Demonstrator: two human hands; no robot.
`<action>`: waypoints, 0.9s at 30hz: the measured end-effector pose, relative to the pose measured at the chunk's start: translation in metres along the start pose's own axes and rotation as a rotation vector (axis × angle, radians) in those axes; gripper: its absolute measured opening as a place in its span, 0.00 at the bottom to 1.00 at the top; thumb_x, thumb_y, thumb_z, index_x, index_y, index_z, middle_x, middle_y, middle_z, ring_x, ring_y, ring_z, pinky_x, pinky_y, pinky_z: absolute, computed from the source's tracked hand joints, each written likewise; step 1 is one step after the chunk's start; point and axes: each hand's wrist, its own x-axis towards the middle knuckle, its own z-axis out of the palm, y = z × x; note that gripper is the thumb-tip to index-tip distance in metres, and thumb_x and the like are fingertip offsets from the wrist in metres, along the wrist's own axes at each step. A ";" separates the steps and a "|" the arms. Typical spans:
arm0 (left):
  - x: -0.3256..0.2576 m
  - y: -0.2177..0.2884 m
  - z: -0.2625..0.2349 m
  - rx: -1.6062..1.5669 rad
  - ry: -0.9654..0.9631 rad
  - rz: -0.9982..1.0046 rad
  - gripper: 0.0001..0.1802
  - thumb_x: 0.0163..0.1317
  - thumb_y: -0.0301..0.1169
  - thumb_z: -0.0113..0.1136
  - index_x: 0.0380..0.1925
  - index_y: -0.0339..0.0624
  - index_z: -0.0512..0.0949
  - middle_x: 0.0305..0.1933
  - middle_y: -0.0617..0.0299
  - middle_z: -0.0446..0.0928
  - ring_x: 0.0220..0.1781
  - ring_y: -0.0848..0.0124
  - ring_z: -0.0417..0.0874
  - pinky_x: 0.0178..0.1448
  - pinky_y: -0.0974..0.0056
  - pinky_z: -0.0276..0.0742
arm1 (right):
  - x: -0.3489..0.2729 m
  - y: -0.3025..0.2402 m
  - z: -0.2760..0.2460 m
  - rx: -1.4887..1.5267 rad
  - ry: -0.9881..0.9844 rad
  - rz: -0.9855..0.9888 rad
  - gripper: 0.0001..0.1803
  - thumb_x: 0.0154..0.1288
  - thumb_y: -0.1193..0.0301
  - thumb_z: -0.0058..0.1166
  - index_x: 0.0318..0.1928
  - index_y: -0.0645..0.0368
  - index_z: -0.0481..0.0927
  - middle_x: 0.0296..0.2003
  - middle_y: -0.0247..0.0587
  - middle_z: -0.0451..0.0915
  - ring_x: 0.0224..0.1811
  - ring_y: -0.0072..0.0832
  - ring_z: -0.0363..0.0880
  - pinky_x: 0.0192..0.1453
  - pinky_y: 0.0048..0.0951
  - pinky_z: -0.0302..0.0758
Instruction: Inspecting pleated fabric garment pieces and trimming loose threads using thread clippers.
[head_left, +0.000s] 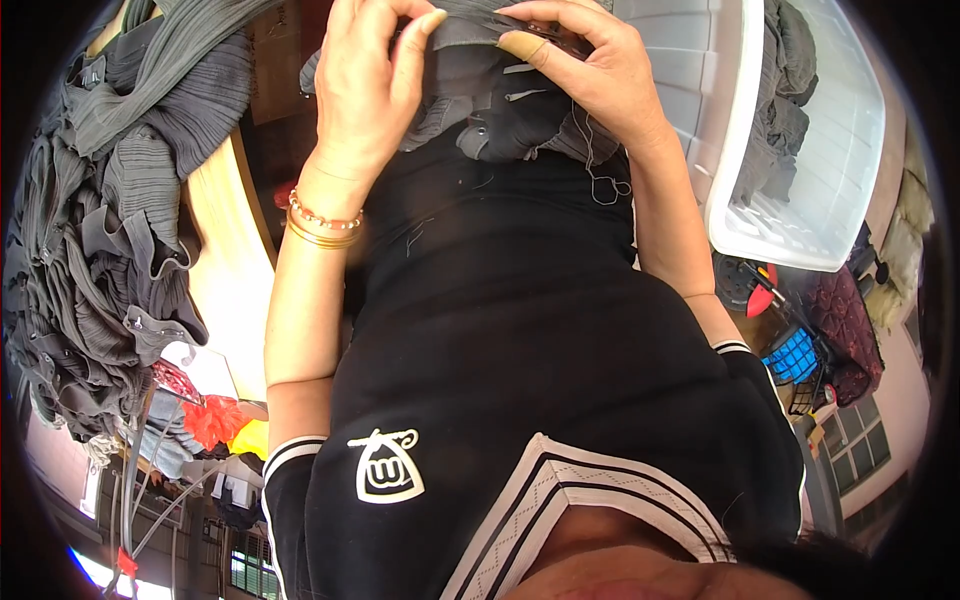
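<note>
A dark grey ribbed knit garment (470, 60) is stretched between my hands at the top of the view, its lower folds resting on my lap. My left hand (365, 85) pinches its left side between thumb and forefinger. On the right, my right hand (605, 75) has thumb and forefinger closed on the cloth; a tan wrap covers that thumb. Small metal-looking studs (482, 131) show on the lower folds. A loose thread (605, 187) dangles in a tangle below my right hand. The far part of the garment is cut off by the frame.
A big heap of dark grey knit garments (110, 250) covers the pale wooden table (225, 240) at my left. Close by my right arm stands a white plastic bin (715, 200) with more grey garments (775, 120) inside. Beyond it lies a blue basket (792, 355).
</note>
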 end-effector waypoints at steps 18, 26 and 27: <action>-0.032 0.008 0.006 0.126 0.105 0.082 0.07 0.62 0.21 0.71 0.39 0.40 0.84 0.53 0.55 0.75 0.50 0.65 0.81 0.54 0.63 0.80 | 0.000 0.003 0.001 0.043 -0.011 0.007 0.12 0.64 0.74 0.69 0.46 0.65 0.87 0.34 0.33 0.78 0.33 0.18 0.75 0.37 0.21 0.71; -0.036 0.007 0.013 0.081 0.213 -0.002 0.07 0.61 0.23 0.72 0.38 0.41 0.85 0.49 0.57 0.79 0.51 0.65 0.81 0.55 0.64 0.79 | 0.001 0.001 0.002 0.032 -0.013 -0.012 0.12 0.63 0.74 0.70 0.46 0.64 0.87 0.34 0.33 0.78 0.33 0.18 0.76 0.37 0.21 0.71; -0.036 0.006 0.013 0.070 0.232 -0.009 0.07 0.61 0.23 0.72 0.38 0.41 0.85 0.48 0.58 0.79 0.51 0.65 0.81 0.55 0.64 0.79 | 0.001 0.000 0.002 0.027 -0.015 -0.011 0.12 0.63 0.73 0.70 0.46 0.64 0.87 0.34 0.33 0.79 0.33 0.18 0.76 0.37 0.21 0.72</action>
